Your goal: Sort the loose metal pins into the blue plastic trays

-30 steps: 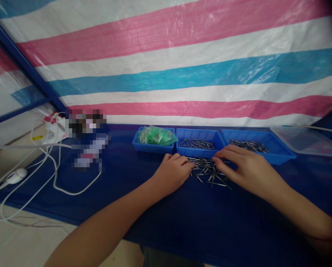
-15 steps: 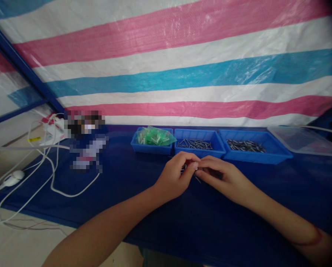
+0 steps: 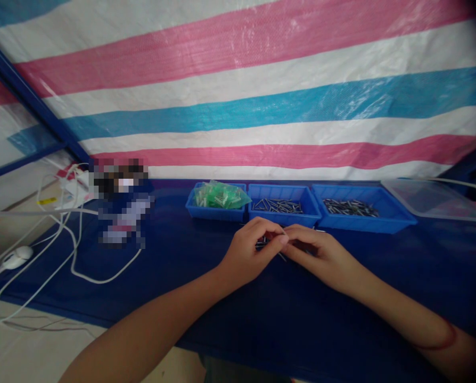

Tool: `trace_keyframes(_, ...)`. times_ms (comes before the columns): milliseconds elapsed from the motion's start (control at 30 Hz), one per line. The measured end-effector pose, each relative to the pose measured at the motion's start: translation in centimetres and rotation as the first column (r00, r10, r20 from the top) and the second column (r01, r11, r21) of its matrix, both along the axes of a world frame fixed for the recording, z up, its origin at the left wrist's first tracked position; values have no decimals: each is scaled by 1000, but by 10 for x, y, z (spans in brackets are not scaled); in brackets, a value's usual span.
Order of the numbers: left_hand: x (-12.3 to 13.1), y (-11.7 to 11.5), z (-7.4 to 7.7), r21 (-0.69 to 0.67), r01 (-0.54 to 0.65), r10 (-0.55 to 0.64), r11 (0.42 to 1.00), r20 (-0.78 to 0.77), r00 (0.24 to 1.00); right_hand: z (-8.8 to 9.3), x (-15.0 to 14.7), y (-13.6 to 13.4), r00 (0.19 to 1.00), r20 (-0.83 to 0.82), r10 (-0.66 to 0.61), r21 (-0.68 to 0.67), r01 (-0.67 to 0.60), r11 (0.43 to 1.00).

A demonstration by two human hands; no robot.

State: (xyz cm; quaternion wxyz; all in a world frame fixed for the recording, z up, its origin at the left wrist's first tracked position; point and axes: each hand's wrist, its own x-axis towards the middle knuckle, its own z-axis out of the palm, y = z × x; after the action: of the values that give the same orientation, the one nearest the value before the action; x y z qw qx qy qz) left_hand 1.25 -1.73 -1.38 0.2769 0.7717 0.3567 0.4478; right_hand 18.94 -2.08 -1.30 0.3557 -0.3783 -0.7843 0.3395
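Observation:
My left hand [image 3: 249,251] and my right hand [image 3: 321,256] meet fingertip to fingertip over a small pile of thin metal pins [image 3: 263,244] on the dark blue table [image 3: 206,298]. Both hands are closed in a pinch around one of the pins, which is too small to make out clearly. Most of the pile is hidden under my hands. Just behind them stand three blue trays: the left tray [image 3: 215,213] holds a green bag of small parts [image 3: 219,195], the middle tray [image 3: 285,214] and the right tray [image 3: 366,222] hold more metal pins.
A clear plastic lid or tray [image 3: 433,201] lies at the far right. White cables [image 3: 74,250] and a small white device [image 3: 16,257] trail over the table's left end near a blurred-out object [image 3: 122,205]. A striped tarp [image 3: 238,85] hangs behind the table.
My hands were apart and flat over the spread pins one second ago. They have since drawn together into a pinch at the pile's middle and now barely move.

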Motion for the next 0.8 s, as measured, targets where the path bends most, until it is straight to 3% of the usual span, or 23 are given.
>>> trace_keyframes(133,-1,1,1,34,3,-3,999,3,1000,-2,2,3,1000,-21,7,-25,-7,1000)
trace_keyframes(433,-6,7,2,44,-18,20,999,-34,999,-2,9,4,980,-86,-181,-4,181,983)
trace_keyframes(533,-7,8,0,43,6,-2,999,-95,995,1,9,3,979,-57,-194,63,198,978)
trace_keyframes(633,-7,9,-2,89,43,-19,995,-260,966,6,15,5,980,13,-200,173,195,965)
trace_keyframes(733,-9,8,-1,143,45,26,989,-461,887,16,35,14,934,78,-349,358,300,884)
trace_keyframes(800,-11,8,0,169,56,47,984,-549,835,25,56,21,834,137,-534,505,405,763)
